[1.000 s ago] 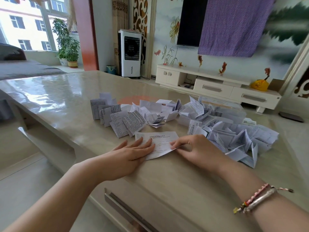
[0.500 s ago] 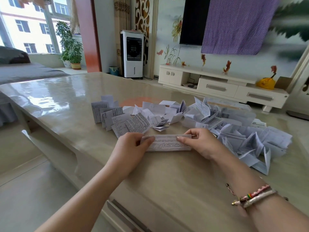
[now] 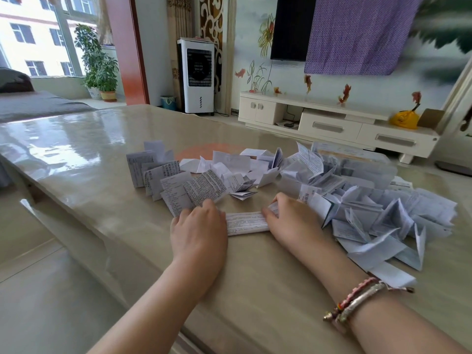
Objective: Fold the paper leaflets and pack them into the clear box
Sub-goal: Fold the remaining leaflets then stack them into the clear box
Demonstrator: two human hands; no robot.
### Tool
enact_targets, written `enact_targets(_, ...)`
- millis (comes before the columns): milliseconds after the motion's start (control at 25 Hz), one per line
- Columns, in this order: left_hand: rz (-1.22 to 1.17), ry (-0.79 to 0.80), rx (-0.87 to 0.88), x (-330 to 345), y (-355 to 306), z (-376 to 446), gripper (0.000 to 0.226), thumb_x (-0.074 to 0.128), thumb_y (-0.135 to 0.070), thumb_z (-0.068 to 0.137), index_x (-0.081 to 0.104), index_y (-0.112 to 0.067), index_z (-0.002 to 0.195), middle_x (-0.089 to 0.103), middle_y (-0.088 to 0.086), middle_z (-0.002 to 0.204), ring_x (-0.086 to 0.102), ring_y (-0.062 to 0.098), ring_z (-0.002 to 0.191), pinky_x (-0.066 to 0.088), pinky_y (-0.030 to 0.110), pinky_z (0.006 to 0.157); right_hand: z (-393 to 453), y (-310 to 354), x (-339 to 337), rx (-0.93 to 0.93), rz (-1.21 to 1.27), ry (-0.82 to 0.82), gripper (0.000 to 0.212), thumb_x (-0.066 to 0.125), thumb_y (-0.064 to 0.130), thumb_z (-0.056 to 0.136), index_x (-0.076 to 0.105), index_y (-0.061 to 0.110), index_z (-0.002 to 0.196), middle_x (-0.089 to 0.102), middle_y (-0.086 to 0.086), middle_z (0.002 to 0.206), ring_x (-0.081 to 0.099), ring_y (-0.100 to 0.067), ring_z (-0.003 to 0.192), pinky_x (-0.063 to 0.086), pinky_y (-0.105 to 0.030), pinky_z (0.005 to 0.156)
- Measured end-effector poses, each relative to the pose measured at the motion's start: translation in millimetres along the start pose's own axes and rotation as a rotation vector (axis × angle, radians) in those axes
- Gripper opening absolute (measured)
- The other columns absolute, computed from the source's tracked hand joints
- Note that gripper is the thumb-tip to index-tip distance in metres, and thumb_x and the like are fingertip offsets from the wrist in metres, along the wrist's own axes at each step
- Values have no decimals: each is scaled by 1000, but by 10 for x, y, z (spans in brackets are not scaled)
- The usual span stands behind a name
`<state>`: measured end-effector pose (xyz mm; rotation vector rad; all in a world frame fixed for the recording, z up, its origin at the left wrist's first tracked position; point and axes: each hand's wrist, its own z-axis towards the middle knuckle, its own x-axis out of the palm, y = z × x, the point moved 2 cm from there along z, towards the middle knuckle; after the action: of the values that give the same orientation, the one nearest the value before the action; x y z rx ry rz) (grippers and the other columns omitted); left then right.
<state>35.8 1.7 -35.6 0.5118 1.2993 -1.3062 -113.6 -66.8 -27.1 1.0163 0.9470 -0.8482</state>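
Head view: leaflet point(image 3: 247, 223) now a narrow strip versus flat sheet a second ago, near table point(image 3: 76, 159) centre, left hand point(image 3: 198, 229) and right hand point(image 3: 291, 221) pressing its ends, finger curl unclear; clear box point(image 3: 357, 164) far right, packing pending.

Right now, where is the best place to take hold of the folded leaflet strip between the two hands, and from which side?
Probably pinch the folded leaflet strip at its short ends, from left and right. It lies flat and long sideways on the table, with its middle bare.
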Motion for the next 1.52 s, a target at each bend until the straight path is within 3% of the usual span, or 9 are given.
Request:
enact_targets(480, 113, 59, 13, -11, -22, 54, 18, 30, -35, 102, 32, -20, 93, 62, 8, 118, 51, 31, 113, 34, 34, 83, -16, 17, 30, -27, -49, -23, 26, 41, 37, 100, 47, 13, 108, 61, -4, 114, 49, -28, 112, 36, -36, 84)
enact_targets(600, 104, 37, -6, -28, -60, 28, 12, 36, -30, 100, 32, -19, 102, 59, 7, 117, 55, 31, 107, 34, 34, 76, -26, 25, 29, -28, -74, -44, 28, 40, 37, 100, 44, 11, 110, 61, -7, 116, 50, -29, 112, 36, -37, 87)
enact_targets(720, 238, -100, 207, -116, -187, -29, 40, 60, -13, 79, 38, -19, 113, 54, 6, 103, 63, 28, 77, 36, 31, 58, -28, 30, 49, -27, -122, -61, 33, 40, 37, 99, 41, 8, 115, 59, -10, 118, 52, -30, 112, 38, -36, 86)
enact_targets(760, 250, -101, 278, -115, -203, -28, 43, 60, -8, 77, 41, -19, 114, 54, 6, 102, 63, 29, 76, 38, 32, 57, -30, 31, 55, -25, -128, -65, 34, 41, 37, 99, 40, 8, 116, 58, -11, 119, 52, -30, 113, 38, -37, 87)
enact_targets(840, 84, 49, 264, -110, -176, -1, 28, 49, -7, 87, 35, -19, 110, 53, 6, 111, 61, 32, 92, 37, 34, 63, -46, 48, 36, -22, -146, -86, 38, 44, 37, 97, 37, 8, 120, 53, -11, 123, 49, -29, 116, 37, -37, 89)
enact_targets(920, 0, 122, 213, -64, -139, 27, 16, 44, -23, 95, 30, -20, 101, 55, 7, 115, 58, 32, 102, 35, 32, 67, -79, 83, 2, -63, -180, -141, 44, 49, 40, 94, 35, 11, 124, 43, -9, 129, 40, -28, 120, 34, -38, 93)
enact_targets(1080, 26, 129, 184, -20, -157, 0, 32, 43, -39, 96, 35, -18, 118, 50, 8, 124, 51, 28, 116, 33, 32, 74, -275, 225, 21, -224, -38, -163, 53, 59, 45, 87, 36, 17, 125, 32, -3, 132, 31, -25, 124, 27, -37, 102)
enact_targets(1240, 27, 145, 178, -17, -170, -15, 38, 40, -35, 99, 30, -15, 130, 44, 10, 130, 44, 29, 124, 37, 35, 92, -330, 94, -6, -134, -13, -142, 39, 55, 34, 88, 32, 19, 117, 30, -1, 126, 30, -23, 123, 25, -33, 103)
enact_targets(1520, 35, 77, 265, -84, 2, -152, 40, 38, -5, 86, 32, -19, 123, 37, 2, 124, 41, 25, 118, 33, 32, 96, -357, -17, -68, -29, 6, -120, 30, 46, 9, 87, 31, 17, 112, 31, -5, 123, 36, -25, 114, 32, -31, 96)
